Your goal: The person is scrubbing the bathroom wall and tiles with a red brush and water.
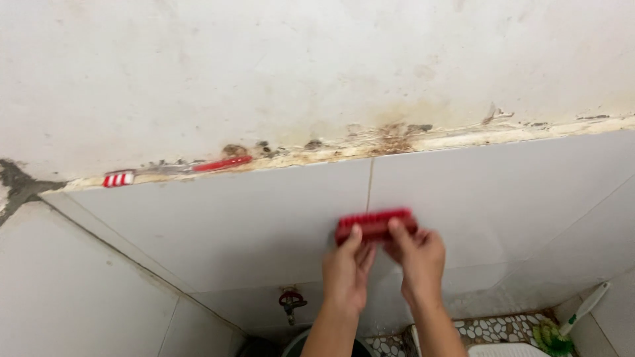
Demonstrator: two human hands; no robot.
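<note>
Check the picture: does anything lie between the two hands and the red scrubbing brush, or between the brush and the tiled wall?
Nothing visible does. The left hand and right hand both grip the red brush, which sits against the white wall tile.

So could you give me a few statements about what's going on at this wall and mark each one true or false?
1. Both hands, left hand and right hand, hold the red scrubbing brush against the white wall tile. True.
2. A toothbrush lies on the ledge above the tiles. True.
3. The brush is blue. False: it is red.
4. The red tap valve sits above the brush. False: it is below, by the left forearm.
5. The green-headed brush leans at lower right. True.
</note>
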